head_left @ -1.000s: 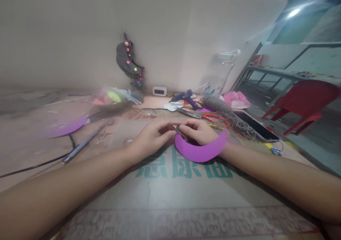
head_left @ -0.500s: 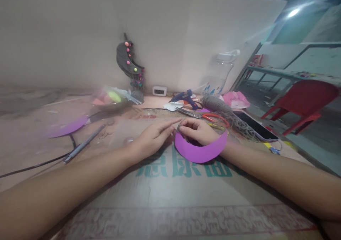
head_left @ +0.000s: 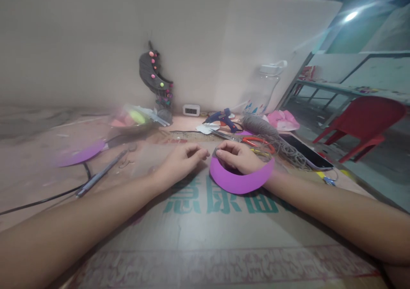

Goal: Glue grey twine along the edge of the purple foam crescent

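Head view. Table (head_left: 32,169) overlaid by cardboard sheet (head_left: 205,229). On sheet's far part: purple foam strip (head_left: 238,182) stood on edge, curved around right hand (head_left: 238,156); strip's left end pinched by its curled fingers. Left hand (head_left: 181,163) rested on sheet just beside that end, fingers curled in, empty. Red-handled scissors (head_left: 256,140) laid beyond sheet's far edge.

The strip (head_left: 240,182) looks like matt, smooth purple foam or card; the sheet (head_left: 198,225) under it is dull brown cardboard with flat green print; at one o'clock from the strip, the scissors (head_left: 248,140) show bare metal blades and glossy orange plastic grips; the twine (head_left: 265,128) beyond is grey, rough and fibrous; the phone (head_left: 307,151) at two has a glossy dark glass face; the glue gun (head_left: 222,118) at twelve is blue plastic; the chair (head_left: 361,122), far off at two, is shiny red plastic.
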Tool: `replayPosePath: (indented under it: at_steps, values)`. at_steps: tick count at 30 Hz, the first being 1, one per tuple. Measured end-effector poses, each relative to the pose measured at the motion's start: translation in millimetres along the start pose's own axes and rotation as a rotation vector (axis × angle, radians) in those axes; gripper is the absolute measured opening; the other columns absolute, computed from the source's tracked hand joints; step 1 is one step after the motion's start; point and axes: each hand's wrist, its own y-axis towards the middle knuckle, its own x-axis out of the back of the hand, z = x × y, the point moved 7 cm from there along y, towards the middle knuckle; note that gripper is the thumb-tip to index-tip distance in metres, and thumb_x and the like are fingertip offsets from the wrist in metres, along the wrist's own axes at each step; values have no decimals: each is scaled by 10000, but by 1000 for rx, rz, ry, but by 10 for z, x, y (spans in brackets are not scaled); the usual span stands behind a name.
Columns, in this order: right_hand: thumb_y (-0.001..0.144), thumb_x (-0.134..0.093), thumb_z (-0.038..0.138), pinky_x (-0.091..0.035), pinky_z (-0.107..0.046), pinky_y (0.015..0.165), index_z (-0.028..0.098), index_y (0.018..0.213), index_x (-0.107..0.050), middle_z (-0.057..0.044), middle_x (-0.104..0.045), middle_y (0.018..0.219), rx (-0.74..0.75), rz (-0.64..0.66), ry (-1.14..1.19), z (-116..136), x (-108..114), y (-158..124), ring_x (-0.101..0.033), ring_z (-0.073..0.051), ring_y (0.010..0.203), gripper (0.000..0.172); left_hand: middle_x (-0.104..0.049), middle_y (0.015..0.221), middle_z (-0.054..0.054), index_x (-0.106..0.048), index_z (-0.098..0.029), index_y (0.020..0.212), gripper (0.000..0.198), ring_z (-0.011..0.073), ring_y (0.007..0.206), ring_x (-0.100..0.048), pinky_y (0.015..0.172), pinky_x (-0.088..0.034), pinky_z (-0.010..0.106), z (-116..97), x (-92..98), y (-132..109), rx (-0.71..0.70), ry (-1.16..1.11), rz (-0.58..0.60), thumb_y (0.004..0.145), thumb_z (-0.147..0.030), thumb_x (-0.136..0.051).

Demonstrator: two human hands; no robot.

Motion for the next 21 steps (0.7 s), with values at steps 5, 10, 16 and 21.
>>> replayPosePath:
  at_steps: [5, 10, 16, 21]
  values:
    - [745, -683, 452, -290, -200, 410, 168, 795, -536, 72, -502, 529, -9, 9, -3, -6, -15, -3, -425, -55, 438, 324, -689, 812, 32, -682, -167, 828, 282, 163, 769, -612, 708, -462, 269, -61, -70, -19, -72, 29, 75, 841, -415, -549]
    - [746, -675, 469, -312, -203, 423, 166, 800, -545, 61, -515, 537, -15, 30, -39, 20, -43, -13, -445, -65, 458, 334, -680, 805, 33, -666, -168, 814, 240, 167, 762, -600, 705, -461, 278, -56, -67, -31, -66, 56, 54, 835, -372, -541]
    - [744, -675, 461, -302, -200, 421, 164, 802, -547, 63, -506, 559, -14, 24, -49, 33, -37, -18, -431, -57, 459, 329, -666, 782, 17, -649, -176, 803, 217, 164, 752, -590, 713, -457, 279, -119, -80, -43, -75, 99, 84, 849, -296, -474]
    - [735, -680, 469, -287, -199, 412, 171, 787, -542, 75, -482, 528, -4, 21, -32, 30, -31, -15, -412, -54, 444, 333, -648, 786, 19, -621, -171, 826, 206, 160, 748, -579, 660, -445, 265, -10, -30, -15, -20, 60, 16, 855, -272, -443]
